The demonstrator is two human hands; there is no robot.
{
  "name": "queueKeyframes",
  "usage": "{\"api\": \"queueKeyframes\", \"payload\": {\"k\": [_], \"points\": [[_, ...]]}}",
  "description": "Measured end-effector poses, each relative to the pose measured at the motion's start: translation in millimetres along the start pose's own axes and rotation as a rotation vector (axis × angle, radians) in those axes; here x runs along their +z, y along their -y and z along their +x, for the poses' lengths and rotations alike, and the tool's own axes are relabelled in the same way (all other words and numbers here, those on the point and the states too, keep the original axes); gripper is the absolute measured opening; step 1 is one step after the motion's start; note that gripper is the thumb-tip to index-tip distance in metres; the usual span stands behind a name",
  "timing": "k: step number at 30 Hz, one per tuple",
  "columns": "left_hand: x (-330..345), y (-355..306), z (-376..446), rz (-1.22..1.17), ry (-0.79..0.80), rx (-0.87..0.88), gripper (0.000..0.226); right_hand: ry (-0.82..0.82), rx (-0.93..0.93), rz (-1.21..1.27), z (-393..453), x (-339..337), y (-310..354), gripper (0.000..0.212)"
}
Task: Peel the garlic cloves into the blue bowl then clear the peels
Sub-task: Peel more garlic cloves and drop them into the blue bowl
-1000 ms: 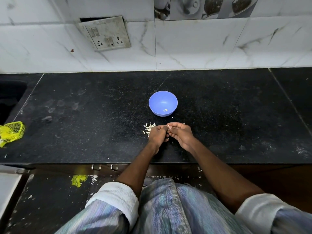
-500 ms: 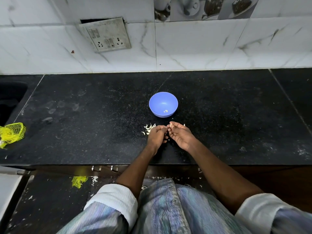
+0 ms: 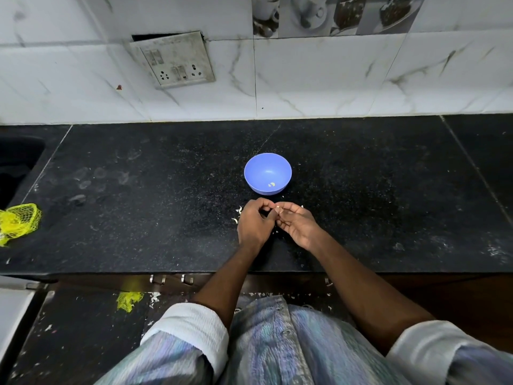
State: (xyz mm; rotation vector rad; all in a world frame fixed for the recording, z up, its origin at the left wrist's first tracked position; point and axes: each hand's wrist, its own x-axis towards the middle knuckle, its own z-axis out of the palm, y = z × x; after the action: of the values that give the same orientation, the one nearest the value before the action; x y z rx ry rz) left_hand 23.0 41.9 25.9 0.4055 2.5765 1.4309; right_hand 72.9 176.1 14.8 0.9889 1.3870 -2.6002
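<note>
Change: since the earlier frames both hands have stayed just in front of the blue bowl [image 3: 267, 173]; the right hand's fingers have opened slightly, so the pale piece between the fingertips shows more plainly. The bowl has not shifted.
Left hand: the left hand [image 3: 254, 223] sits just in front of the bowl, back of hand up, fingers curled inward, tips meeting the right hand's and pinching the garlic clove [image 3: 277, 210].
Right hand: the right hand [image 3: 298, 225] lies beside the left, palm turned partly up, thumb and forefinger gripping the same clove.
Garlic clove: small and pale, held between both hands, above the counter and just in front of the bowl; how far it is peeled cannot be told.
Blue bowl: upright on the black counter [image 3: 138, 218], a small pale piece lying inside near its front wall.
Peels: white peels [image 3: 238, 211] scattered on the counter in front of the bowl, partly under the hands.
Yellow net bag: the yellow net bag [image 3: 19, 222] lies far left of the bowl, near the counter's edge.
</note>
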Motion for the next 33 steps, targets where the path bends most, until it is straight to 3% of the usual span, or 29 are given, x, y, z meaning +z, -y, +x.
{"api": "queueKeyframes", "payload": {"k": [9, 20, 27, 30, 33], "points": [[1.9, -5.4, -4.6, 0.158, 0.03, 0.003, 0.008, -0.011, -0.089, -0.063, -4.2, 6.6, -0.4, 0.021], [3.6, 8.9, -7.7, 0.073, 0.076, 0.074, 0.014, -0.093, -0.102, -0.05, -7.9, 8.9, -0.1, 0.018], [1.2, 9.0, -5.3, -0.098, -0.075, -0.015, 0.019, -0.118, -0.007, -0.013, -7.1, 4.0, 0.5, 0.021], [-1.0, 11.2, -6.4, -0.083, -0.037, -0.052, 0.036, -0.117, 0.007, -0.029, -9.0, 4.4, 2.7, 0.02], [-2.2, 7.8, -8.1, -0.017, 0.014, -0.031, 0.028, -0.128, 0.0, -0.064, -9.3, 5.1, 4.7, 0.018]]}}
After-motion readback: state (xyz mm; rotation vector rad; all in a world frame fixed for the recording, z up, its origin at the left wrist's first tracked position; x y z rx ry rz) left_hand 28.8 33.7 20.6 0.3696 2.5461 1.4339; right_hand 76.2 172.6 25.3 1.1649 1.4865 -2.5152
